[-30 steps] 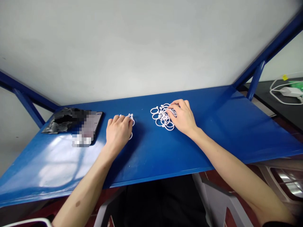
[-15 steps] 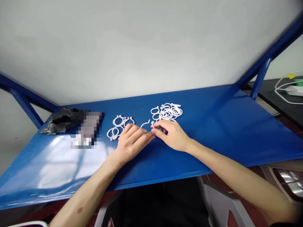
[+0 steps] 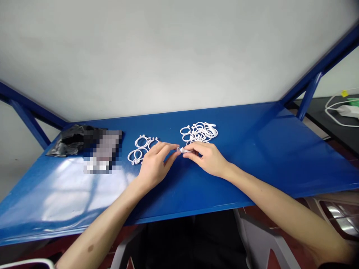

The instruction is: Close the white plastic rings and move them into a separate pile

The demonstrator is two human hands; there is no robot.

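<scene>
My left hand (image 3: 155,162) and my right hand (image 3: 206,157) meet over the middle of the blue table (image 3: 266,149). Together their fingertips pinch one small white plastic ring (image 3: 181,150), which is mostly hidden between them. A heap of several white rings (image 3: 199,132) lies just beyond my right hand. A smaller group of white rings (image 3: 141,148) lies just left of my left hand's fingers.
A black plastic bag (image 3: 71,140) and a blurred flat item (image 3: 102,153) lie at the table's left. Blue frame bars rise at both sides. A white charger and cable (image 3: 343,110) sit on a dark surface at far right. A grey chair (image 3: 252,239) stands below.
My left hand left the small group of rings and my right hand left the heap with one ring. Both came to the middle and now pinch that ring together.
</scene>
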